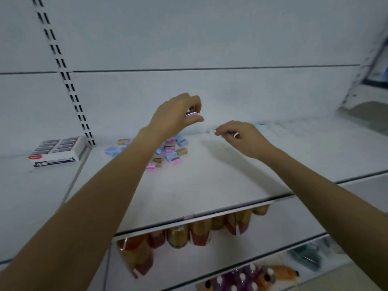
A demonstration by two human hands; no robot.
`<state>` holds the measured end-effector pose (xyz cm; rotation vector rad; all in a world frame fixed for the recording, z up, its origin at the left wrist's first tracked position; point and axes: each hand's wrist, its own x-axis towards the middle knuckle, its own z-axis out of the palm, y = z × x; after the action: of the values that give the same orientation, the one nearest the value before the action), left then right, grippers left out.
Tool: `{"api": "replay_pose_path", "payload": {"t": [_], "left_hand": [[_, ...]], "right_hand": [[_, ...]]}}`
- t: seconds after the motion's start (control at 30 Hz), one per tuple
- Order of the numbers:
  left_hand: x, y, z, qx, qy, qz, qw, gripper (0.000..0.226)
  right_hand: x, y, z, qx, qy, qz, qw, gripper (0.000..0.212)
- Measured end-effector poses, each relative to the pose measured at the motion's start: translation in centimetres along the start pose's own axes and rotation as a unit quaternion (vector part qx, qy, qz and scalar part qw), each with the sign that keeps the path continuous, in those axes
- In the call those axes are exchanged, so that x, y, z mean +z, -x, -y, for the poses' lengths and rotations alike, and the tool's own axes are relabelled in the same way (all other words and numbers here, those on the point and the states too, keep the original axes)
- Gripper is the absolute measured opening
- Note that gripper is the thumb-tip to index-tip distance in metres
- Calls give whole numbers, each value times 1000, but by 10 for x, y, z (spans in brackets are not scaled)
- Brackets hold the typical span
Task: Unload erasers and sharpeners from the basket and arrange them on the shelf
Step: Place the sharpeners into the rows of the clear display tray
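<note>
Arranging step. Your left hand (pixel 175 117) pinches a pink sharpener (pixel 191 113) above the shelf (pixel 210 181), with the loose sharpener pile (pixel 171 151) under your wrist. Your right hand (pixel 244 139) curls round a small pale piece (pixel 236 134), too blurred to name. Next, probably: set both down in a neat row. The basket is out of view.

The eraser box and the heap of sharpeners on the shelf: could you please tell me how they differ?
The eraser box is one neat white carton with dark erasers in rows; the heap of sharpeners is a loose jumble of pink, blue and tan pieces. The box sits left of the slotted upright, the heap right of it, partly behind the left forearm. Both rest on the shelf.
</note>
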<state>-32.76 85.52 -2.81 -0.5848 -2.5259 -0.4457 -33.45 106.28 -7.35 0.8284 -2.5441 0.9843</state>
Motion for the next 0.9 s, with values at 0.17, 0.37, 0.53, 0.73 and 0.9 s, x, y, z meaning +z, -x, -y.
{"api": "replay_pose_path", "payload": {"t": [0.17,0.37,0.53,0.73,0.9], "left_hand": [[44,-29,-58,-18,41,44,998,19],[88,-49,-91,-55,50,86,994,22],[108,-77,-99,-49,24,109,993,22],[126,-119,-100,-7,20,78,997,20],[151,-149,-114,-2,107,75,992,15]], "right_hand": [[-53,27,-57,54,34,2,998,23],[-95,42,-111,68,55,25,996,17],[-106,39,-141,80,61,-9,995,28],[-133,30,-170,99,93,-65,989,22],[-156,24,-198,140,99,-133,976,16]]}}
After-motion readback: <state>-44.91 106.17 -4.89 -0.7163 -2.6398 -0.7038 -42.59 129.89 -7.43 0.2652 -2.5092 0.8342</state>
